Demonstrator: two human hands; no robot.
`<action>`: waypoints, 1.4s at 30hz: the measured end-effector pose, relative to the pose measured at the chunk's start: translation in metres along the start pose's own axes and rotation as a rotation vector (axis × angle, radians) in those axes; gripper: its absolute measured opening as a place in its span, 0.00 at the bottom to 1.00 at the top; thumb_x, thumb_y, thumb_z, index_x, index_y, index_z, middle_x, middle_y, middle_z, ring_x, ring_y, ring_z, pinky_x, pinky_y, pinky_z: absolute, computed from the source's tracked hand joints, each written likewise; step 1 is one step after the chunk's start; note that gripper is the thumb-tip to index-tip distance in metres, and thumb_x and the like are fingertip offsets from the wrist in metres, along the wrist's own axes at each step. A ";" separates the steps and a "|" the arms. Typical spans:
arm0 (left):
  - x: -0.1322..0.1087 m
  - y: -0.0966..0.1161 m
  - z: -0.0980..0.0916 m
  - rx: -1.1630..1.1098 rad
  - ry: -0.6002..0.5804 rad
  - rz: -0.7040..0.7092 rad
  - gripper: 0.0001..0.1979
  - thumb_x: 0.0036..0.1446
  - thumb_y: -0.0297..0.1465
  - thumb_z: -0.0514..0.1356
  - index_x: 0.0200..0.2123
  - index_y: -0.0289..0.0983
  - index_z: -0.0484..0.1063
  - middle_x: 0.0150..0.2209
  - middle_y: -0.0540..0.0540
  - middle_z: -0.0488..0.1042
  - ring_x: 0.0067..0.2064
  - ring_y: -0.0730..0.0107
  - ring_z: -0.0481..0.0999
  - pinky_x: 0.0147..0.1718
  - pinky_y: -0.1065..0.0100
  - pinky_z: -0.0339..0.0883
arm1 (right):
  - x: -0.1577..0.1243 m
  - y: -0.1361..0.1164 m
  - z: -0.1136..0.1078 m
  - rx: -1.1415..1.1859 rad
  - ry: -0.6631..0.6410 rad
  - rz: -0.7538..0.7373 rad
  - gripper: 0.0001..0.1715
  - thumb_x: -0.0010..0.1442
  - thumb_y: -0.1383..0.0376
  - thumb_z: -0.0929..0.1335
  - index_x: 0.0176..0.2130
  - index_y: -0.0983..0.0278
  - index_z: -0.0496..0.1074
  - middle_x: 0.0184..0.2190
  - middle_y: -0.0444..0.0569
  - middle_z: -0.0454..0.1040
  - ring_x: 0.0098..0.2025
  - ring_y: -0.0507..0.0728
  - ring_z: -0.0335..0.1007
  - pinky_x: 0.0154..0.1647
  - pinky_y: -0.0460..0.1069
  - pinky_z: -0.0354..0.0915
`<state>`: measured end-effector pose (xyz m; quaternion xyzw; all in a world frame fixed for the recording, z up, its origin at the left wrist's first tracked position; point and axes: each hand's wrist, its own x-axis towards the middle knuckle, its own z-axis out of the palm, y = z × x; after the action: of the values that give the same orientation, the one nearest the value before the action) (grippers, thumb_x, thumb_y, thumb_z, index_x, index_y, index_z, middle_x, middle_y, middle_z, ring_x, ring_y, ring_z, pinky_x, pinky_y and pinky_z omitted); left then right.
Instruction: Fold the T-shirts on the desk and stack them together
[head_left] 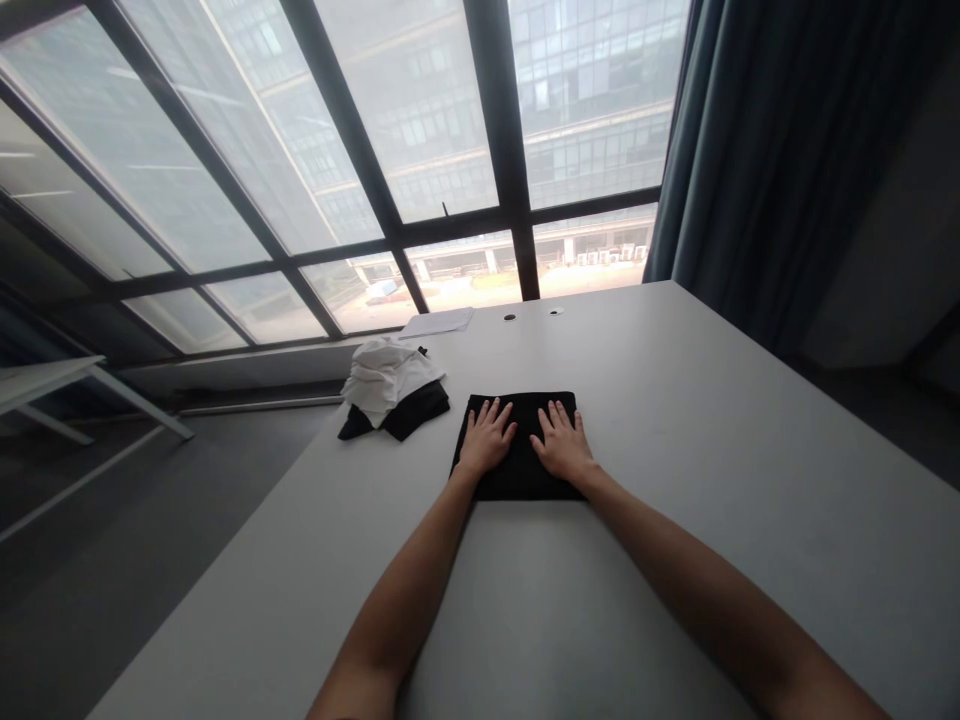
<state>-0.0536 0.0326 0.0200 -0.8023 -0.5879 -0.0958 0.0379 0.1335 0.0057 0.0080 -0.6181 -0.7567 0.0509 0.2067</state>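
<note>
A black cloth (529, 475), folded into a neat flat rectangle, lies on the white table (675, 400). I cannot tell which kind of garment it is. My left hand (487, 437) rests flat on its left part with the fingers spread. On the right part lies my right hand (562, 441), palm down, its fingers also apart. Both hands touch the top of the cloth and grip nothing. Under the palms, some of the cloth is hidden.
Left of the cloth, a crumpled white and black pile of fabric (390, 375) sits near the table's left edge. White paper (437, 322) lies at the far edge by the windows, with two round cable holes (510, 317) beside it. A blue curtain (735, 180) hangs at right.
</note>
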 end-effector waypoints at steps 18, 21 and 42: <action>0.010 -0.046 -0.023 -0.107 -0.106 -0.072 0.29 0.71 0.44 0.48 0.71 0.44 0.55 0.74 0.42 0.47 0.74 0.44 0.42 0.66 0.35 0.42 | -0.005 0.002 -0.001 0.011 -0.028 -0.027 0.36 0.70 0.55 0.59 0.70 0.68 0.56 0.73 0.62 0.48 0.75 0.65 0.36 0.72 0.66 0.32; 0.003 -0.049 -0.043 -0.141 -0.229 0.076 0.37 0.63 0.49 0.60 0.71 0.50 0.54 0.74 0.43 0.46 0.74 0.45 0.39 0.67 0.38 0.41 | -0.006 0.000 -0.002 0.006 0.033 -0.109 0.33 0.70 0.56 0.60 0.69 0.67 0.60 0.73 0.61 0.49 0.75 0.64 0.36 0.72 0.65 0.30; -0.007 -0.047 -0.044 -0.190 -0.497 0.112 0.57 0.47 0.50 0.72 0.73 0.52 0.43 0.75 0.39 0.31 0.74 0.40 0.27 0.64 0.31 0.40 | -0.006 0.000 0.000 0.009 0.012 -0.121 0.29 0.70 0.58 0.60 0.65 0.66 0.65 0.71 0.61 0.56 0.74 0.65 0.42 0.72 0.65 0.37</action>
<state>-0.1051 0.0323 0.0593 -0.8324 -0.5223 0.0514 -0.1777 0.1341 0.0001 0.0066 -0.5707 -0.7912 0.0378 0.2167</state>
